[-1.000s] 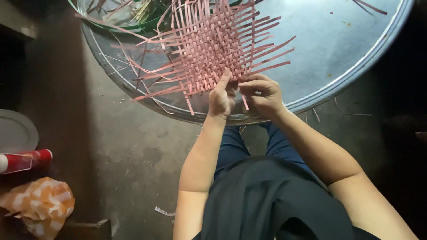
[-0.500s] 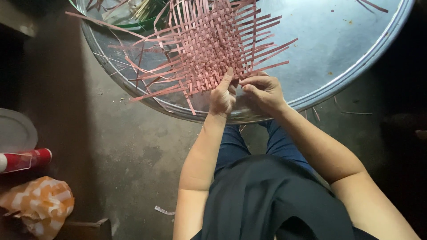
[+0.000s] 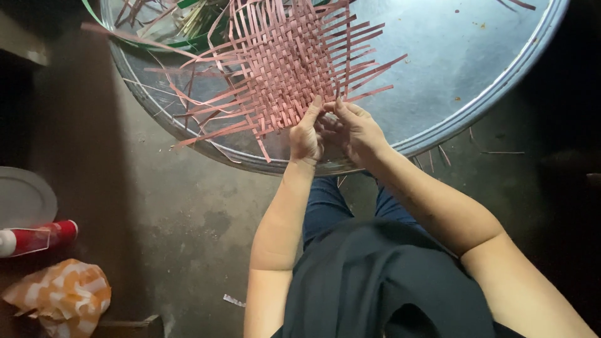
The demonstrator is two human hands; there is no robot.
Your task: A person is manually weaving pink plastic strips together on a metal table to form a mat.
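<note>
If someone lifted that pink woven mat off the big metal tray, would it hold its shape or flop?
The pink woven mat would probably sag rather than stay flat, since its strips look thin and ribbon-like. It seems light for its size. Its loose ends splay and curl over the metal tray, so the unfinished edge near the left hand and right hand might slip apart.

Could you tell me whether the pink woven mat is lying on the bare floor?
No, the pink woven mat lies on the round metal tray, with both hands at its near edge.
</note>
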